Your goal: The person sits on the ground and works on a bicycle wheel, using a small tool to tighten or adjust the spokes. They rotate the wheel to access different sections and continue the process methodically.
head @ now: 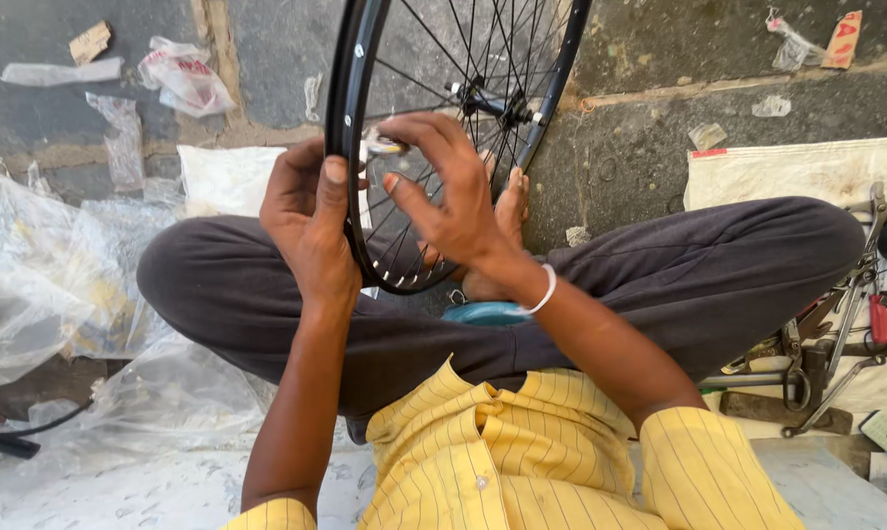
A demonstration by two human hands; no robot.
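Observation:
A black bicycle wheel rim [343,88] with thin spokes and a hub [483,101] stands upright between my crossed legs. My left hand [306,221] grips the rim's near edge, thumb laid along it. My right hand [448,191] reaches through from the right, its fingertips pinching a small silvery tool [383,147] at the rim's inner side, where a spoke meets it. Which piece the tool sits on is hidden by my fingers. A white bangle circles my right wrist.
Crumpled clear plastic sheets [61,275] lie at the left. Metal tools, a spanner and a red-handled tool [877,319] lie on white cloth at the right. Scraps of paper and plastic litter the stone floor behind. A blue object [483,314] rests by my foot.

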